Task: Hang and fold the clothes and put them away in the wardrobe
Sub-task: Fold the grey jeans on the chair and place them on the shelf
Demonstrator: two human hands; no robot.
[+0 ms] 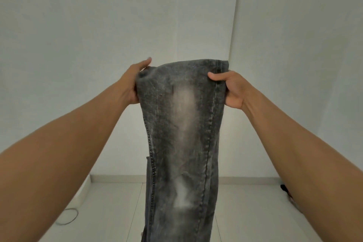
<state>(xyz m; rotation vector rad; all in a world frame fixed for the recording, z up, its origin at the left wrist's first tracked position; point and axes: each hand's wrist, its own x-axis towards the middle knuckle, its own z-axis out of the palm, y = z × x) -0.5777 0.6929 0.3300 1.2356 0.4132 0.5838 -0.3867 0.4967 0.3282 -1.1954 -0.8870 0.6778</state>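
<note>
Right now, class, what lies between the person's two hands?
In the head view, the grey jeans stretch between the left hand and right hand, each gripping an edge.

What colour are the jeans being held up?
Dark grey washed denim jeans with pale faded patches, seen in the head view.

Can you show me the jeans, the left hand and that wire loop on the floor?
jeans point(184, 104): head view, pale faded patch on the leg.
left hand point(132, 84): head view, back of the hand gripping the jeans.
wire loop point(76, 217): head view, its right-hand curve.
</note>
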